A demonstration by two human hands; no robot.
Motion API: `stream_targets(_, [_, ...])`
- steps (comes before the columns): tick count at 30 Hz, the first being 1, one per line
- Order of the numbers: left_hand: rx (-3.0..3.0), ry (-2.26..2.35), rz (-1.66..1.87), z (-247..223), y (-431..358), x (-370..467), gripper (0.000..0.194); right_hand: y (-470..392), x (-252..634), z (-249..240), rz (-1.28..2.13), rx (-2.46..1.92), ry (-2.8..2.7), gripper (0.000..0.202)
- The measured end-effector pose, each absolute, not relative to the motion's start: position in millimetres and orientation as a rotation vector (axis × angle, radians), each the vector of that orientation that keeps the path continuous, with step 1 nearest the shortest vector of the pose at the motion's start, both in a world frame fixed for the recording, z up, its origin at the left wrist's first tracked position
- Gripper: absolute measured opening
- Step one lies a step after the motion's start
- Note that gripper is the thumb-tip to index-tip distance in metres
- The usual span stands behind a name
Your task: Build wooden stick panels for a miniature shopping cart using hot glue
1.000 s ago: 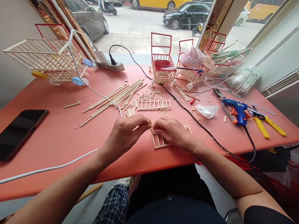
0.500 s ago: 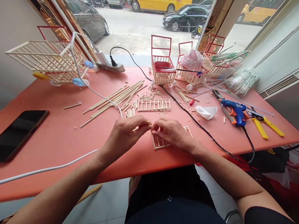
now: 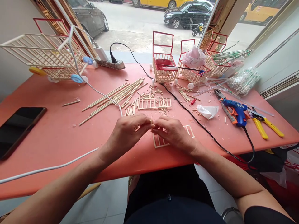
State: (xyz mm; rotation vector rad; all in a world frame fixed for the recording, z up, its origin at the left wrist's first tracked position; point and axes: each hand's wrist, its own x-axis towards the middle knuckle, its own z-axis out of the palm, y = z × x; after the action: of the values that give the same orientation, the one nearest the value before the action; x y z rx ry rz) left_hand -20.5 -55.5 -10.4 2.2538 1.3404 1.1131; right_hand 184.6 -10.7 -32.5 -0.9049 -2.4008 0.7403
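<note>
My left hand [image 3: 130, 128] is closed in a pinch around a short wooden stick [image 3: 152, 122], with only its tip showing between the fingers. Fingertip to fingertip with it, my right hand [image 3: 174, 132] is also pinched; what lies in its fingers is hidden. Under the right hand lies a ladder-like wooden stick frame [image 3: 157, 147], partly covered by it. Just beyond both hands a second stick frame [image 3: 154, 108] lies flat among short cut sticks [image 3: 131, 110].
Long sticks [image 3: 116, 95] lie at centre left, a phone [image 3: 18, 130] further left. Model carts [image 3: 164, 74] stand at the back. A black cord [image 3: 187, 112] runs to a blue glue gun [image 3: 237, 109] beside yellow-handled pliers [image 3: 266, 126]. A white cable [image 3: 51, 168] crosses the left.
The view has shifted slightly. The fingertips of both hands have drawn closer together, and less of the stick shows. The frames and tools on the table lie as before.
</note>
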Motion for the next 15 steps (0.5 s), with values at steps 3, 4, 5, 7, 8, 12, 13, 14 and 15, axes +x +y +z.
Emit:
stream_targets(3, [2.244,1.348,1.101,-9.5,-55.4,-19.9,0.019,-10.8,184.3,-30.4,0.737,-0.906,-2.422,0.018])
stream_targets(4, [2.24,1.353,1.1,-9.0,-55.5,-19.7,0.019,-10.8,184.0,-29.9,0.733,-0.912,-2.424,0.019])
stream_targets(5, [2.235,1.357,1.099,-8.5,-55.7,-19.4,0.019,-10.6,183.7,-29.7,0.728,-0.919,-2.426,0.019])
stream_targets(7, [2.228,1.358,1.097,-7.5,-56.2,-18.8,0.019,-10.3,182.9,-29.7,0.72,-0.926,-2.427,0.02])
stream_targets(8, [2.226,1.359,1.097,-7.1,-56.4,-18.6,0.019,-10.2,182.6,-29.9,0.719,-0.927,-2.427,0.02])
stream_targets(12, [2.227,1.377,1.089,-7.3,-56.7,-18.8,0.019,-9.3,182.0,-30.6,0.745,-0.917,-2.41,0.017])
stream_targets(13, [2.229,1.379,1.092,-7.8,-56.4,-19.1,0.018,-8.9,182.3,-30.6,0.758,-0.915,-2.405,0.014])
stream_targets(14, [2.23,1.379,1.096,-8.5,-56.1,-19.4,0.018,-8.4,182.8,-30.4,0.773,-0.915,-2.402,0.012])
stream_targets(15, [2.231,1.377,1.099,-9.3,-55.8,-19.7,0.018,-7.8,183.5,-30.0,0.791,-0.917,-2.401,0.009])
